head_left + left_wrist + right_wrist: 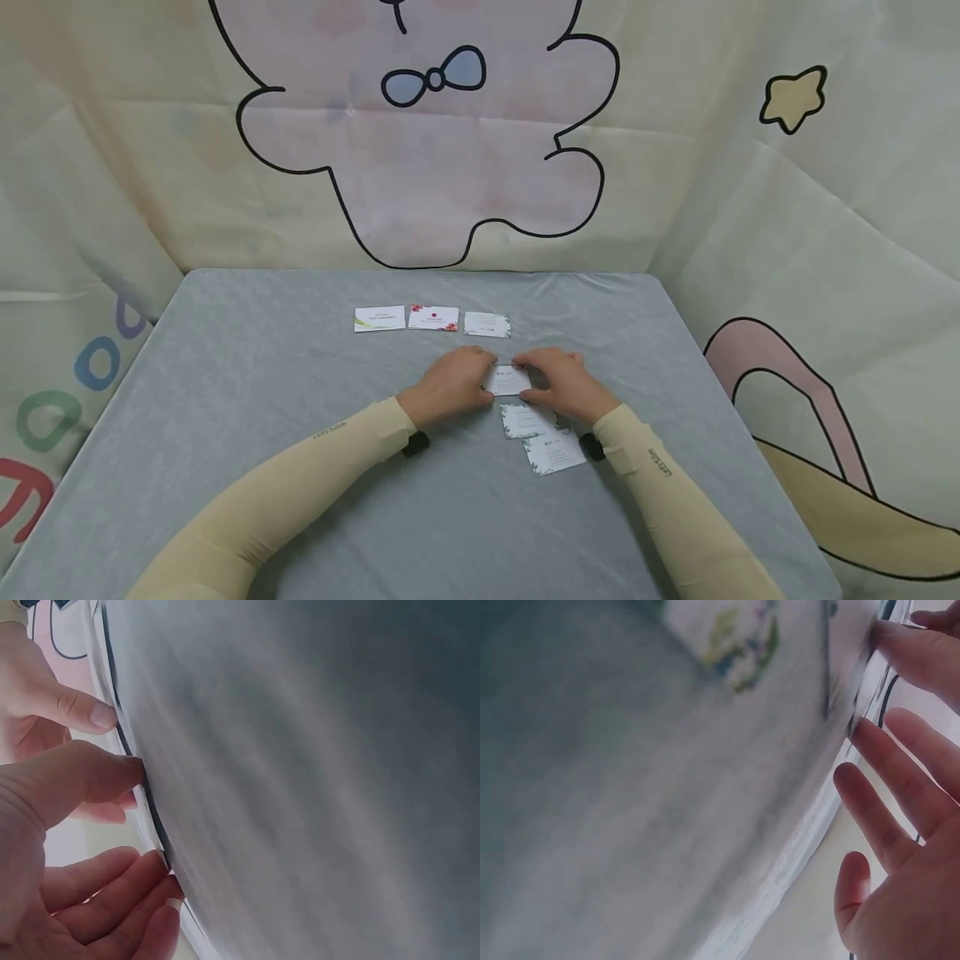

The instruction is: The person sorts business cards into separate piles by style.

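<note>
Near the middle of the table, a white business card [508,381] with grey print lies between both hands. My left hand [453,379] holds its left side, thumb at the near corner and fingers at the far one. On the opposite side, my right hand [570,385] grips the card the same way with thumb and forefinger; its other fingers [877,817] are spread in the right wrist view. Two more white cards with leafy corners lie just below: an upper card [523,422] and a lower card [553,455], which overlap, partly under the right hand.
Farther back, a row holds a green-striped card [379,319], a card with red flowers [433,318] and a leafy-cornered card [487,325]. All lie on a grey cloth-covered table [300,350]. Printed curtains [675,183] stand along its back and sides.
</note>
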`<act>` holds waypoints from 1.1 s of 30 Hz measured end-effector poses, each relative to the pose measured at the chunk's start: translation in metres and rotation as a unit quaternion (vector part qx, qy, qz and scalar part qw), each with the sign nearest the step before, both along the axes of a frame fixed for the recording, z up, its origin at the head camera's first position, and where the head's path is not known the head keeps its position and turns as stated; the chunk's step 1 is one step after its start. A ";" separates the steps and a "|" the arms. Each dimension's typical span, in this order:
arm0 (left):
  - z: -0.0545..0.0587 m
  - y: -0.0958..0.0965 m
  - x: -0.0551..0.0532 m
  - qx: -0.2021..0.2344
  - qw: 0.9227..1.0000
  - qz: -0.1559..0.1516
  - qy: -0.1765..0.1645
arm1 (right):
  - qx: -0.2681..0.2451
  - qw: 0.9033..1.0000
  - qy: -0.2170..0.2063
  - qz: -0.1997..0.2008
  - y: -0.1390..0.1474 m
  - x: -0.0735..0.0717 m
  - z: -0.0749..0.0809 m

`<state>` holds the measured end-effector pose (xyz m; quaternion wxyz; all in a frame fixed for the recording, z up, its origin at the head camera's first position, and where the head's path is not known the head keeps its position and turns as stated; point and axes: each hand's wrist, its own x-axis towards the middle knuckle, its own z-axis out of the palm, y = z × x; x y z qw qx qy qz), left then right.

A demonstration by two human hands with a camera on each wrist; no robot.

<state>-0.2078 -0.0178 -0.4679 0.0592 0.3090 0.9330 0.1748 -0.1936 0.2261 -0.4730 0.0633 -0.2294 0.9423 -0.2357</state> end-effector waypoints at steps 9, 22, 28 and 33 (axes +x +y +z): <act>0.001 -0.014 -0.028 -0.020 0.999 -0.018 0.038 | 0.003 1.000 0.020 -0.001 -0.011 -0.020 -0.003; 0.015 -0.024 -0.098 -0.056 0.998 -0.016 0.016 | 0.030 0.999 0.008 -0.034 -0.030 -0.087 0.009; 0.005 -0.020 -0.118 -0.048 0.998 -0.032 0.023 | 0.026 0.998 -0.014 -0.049 -0.028 -0.100 0.003; 0.004 -0.021 -0.123 -0.039 0.999 -0.026 -0.004 | 0.020 0.998 -0.024 -0.051 -0.029 -0.105 0.000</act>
